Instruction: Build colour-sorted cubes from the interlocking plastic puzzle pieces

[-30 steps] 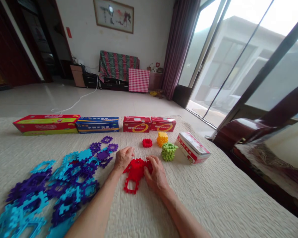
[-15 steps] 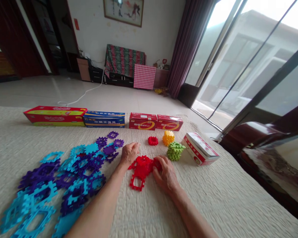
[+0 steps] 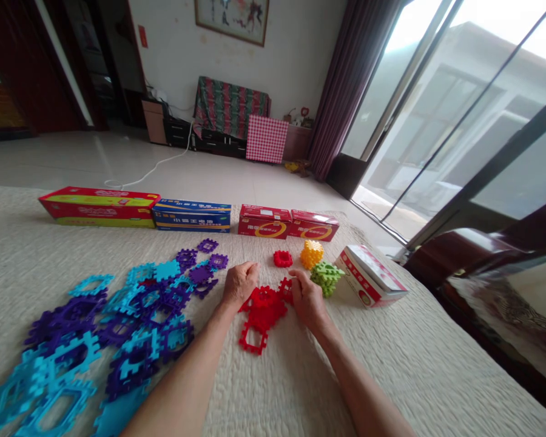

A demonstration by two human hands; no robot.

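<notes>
My left hand (image 3: 241, 285) is closed just above and left of a small heap of red interlocking plastic tiles (image 3: 261, 312); whatever its fingers hold is hidden. My right hand (image 3: 308, 300) pinches a red interlocking tile (image 3: 286, 289) at the heap's right side. Further forward, a red square frame piece (image 3: 283, 258) lies on the cloth. A yellow block of tiles (image 3: 312, 254) and a green stack of tiles (image 3: 326, 278) stand close together beyond my right hand.
Purple tiles (image 3: 118, 328) and light blue tiles (image 3: 68, 394) spread across the left of the beige bedcover (image 3: 391, 358). A white-and-red box (image 3: 372, 276) stands at right. Along the back are a red-and-yellow box (image 3: 100, 207), a blue box (image 3: 192, 216) and two red boxes (image 3: 264, 222).
My right hand has risen off the red heap, lifting a red tile upright between its fingers. My left hand stays near its place. The view has shifted slightly.
</notes>
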